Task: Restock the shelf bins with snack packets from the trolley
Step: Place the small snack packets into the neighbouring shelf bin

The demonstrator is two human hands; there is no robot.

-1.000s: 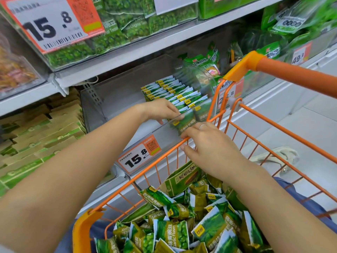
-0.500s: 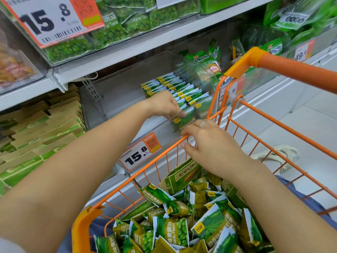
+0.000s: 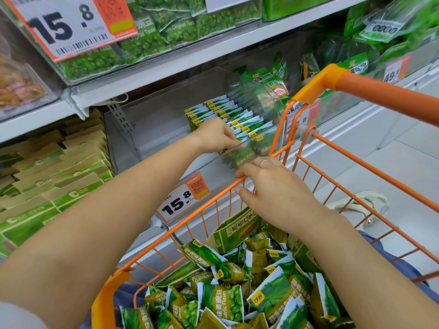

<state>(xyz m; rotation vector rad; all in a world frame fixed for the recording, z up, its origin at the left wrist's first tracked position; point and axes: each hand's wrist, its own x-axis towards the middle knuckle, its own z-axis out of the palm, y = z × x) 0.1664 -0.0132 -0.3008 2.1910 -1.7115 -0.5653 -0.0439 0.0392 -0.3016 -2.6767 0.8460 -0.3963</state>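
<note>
Left hand point(image 3: 215, 135) presses packets point(image 3: 240, 125) into the bin point(image 3: 152, 129) at 12 o'clock, fingers straight. Right hand point(image 3: 273, 186), fingers loosely apart, holds nothing; next, grab more from the trolley point(image 3: 204, 205).

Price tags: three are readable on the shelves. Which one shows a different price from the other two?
The small price tag at far right, reading 49.8. The big upper-left tag and the tag on the clear bin's front both read 15.8.
</note>
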